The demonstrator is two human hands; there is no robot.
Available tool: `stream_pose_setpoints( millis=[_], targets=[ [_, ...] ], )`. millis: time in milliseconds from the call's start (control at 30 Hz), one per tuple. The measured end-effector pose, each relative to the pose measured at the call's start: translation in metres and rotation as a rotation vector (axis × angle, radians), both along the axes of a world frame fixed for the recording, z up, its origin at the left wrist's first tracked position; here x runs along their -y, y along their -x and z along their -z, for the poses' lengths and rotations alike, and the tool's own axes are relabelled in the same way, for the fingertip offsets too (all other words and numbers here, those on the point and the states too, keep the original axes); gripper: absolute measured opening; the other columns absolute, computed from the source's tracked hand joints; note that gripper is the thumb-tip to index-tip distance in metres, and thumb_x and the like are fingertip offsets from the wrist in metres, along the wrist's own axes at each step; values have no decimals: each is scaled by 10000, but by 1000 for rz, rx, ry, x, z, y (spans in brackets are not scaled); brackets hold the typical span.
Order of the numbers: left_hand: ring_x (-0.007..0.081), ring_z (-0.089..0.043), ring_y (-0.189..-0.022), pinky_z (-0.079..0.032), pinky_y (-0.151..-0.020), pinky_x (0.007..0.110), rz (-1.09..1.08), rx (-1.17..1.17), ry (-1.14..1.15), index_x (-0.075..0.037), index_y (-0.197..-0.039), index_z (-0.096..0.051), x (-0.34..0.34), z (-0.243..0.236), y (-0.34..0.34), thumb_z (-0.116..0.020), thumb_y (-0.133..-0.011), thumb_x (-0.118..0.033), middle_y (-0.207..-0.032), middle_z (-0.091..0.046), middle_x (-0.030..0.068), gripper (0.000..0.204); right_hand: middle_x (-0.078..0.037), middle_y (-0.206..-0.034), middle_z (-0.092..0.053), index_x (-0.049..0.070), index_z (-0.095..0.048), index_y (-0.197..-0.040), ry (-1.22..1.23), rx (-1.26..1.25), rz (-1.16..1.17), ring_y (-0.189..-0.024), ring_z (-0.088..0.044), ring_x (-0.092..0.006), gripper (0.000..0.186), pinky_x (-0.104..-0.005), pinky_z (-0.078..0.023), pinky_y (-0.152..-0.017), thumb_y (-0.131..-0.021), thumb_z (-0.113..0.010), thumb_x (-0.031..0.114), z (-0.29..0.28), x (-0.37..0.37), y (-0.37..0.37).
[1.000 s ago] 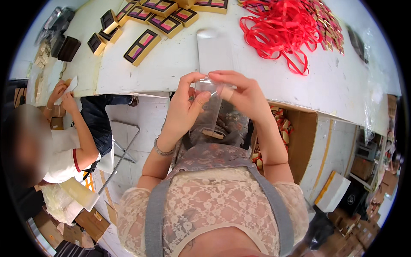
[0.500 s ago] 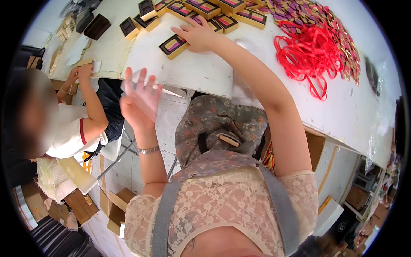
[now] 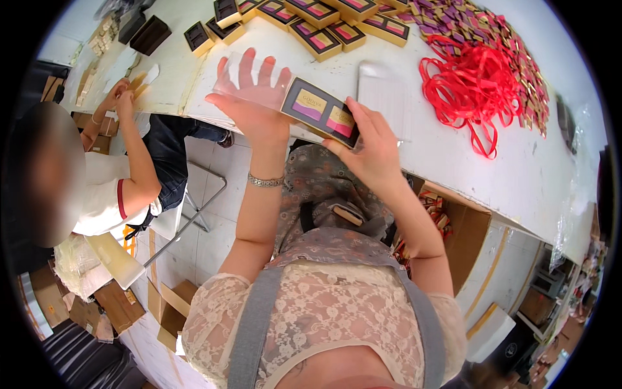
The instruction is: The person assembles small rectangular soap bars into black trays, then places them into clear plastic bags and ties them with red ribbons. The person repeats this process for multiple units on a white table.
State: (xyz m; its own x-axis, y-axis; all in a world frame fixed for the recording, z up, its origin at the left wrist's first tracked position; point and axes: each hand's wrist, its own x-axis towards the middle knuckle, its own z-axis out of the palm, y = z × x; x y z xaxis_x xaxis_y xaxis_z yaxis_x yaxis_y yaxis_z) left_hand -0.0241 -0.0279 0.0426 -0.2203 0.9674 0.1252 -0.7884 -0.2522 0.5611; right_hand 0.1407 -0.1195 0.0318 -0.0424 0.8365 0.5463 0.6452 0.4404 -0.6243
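Note:
My left hand (image 3: 256, 110) holds a clear plastic sleeve (image 3: 230, 78) with its fingers spread. Its palm is beside the left end of a long gold box (image 3: 311, 111), which has a dark top and pink and purple panels. My right hand (image 3: 372, 152) is closed on that box's right end, thumb below and fingers at the side. Both hands are over the front of the white table (image 3: 201, 84). A pale, glossy stack of flat pieces (image 3: 382, 97) lies just behind the right hand.
Similar gold boxes (image 3: 321, 35) are piled at the back. Red ribbon (image 3: 460, 91) and small wrapped pieces (image 3: 453, 23) lie at the right. A co-worker (image 3: 133, 188) handles something small at left, near a folding chair (image 3: 194, 214). A cardboard box (image 3: 466, 233) stands below the table.
Both hands were on the sleeve. My right hand reached into the gold boxes and has come back holding one. My left hand went left, then up and rightward with the sleeve.

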Motion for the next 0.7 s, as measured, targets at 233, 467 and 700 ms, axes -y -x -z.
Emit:
stream_pose_setpoints(
  millis=[233,467,700],
  targets=[
    [336,-419,-1309,-361,-1056,589,326,127,308,-104,-1433,-244,48,-13,-50,-347,-993,-531,-1343,-434,207,621,-141,-1376,-514,21,-328,-1466,92,-692,-242,-1154,-562,-253,989,-373,-503,-909,-673,-863,273,2,24,-16],
    [366,-436,-1247,-424,-1010,418,109,-1189,-299,0,-1408,-270,100,24,-77,-572,-945,-390,-1413,-317,204,676,-143,-937,-652,2,-407,-1257,-25,-1100,86,-877,-632,-196,397,-302,-508,-827,-918,-594,95,-4,20,-40],
    [280,-489,-1159,-485,-881,357,437,-1142,-300,-51,-1371,-324,91,14,-77,-589,-940,-181,-1274,-447,180,522,-161,-1078,-612,29,-515,-1139,53,-840,60,-985,-591,-148,251,-288,-493,-827,-927,-618,116,19,25,-42]
  ],
)
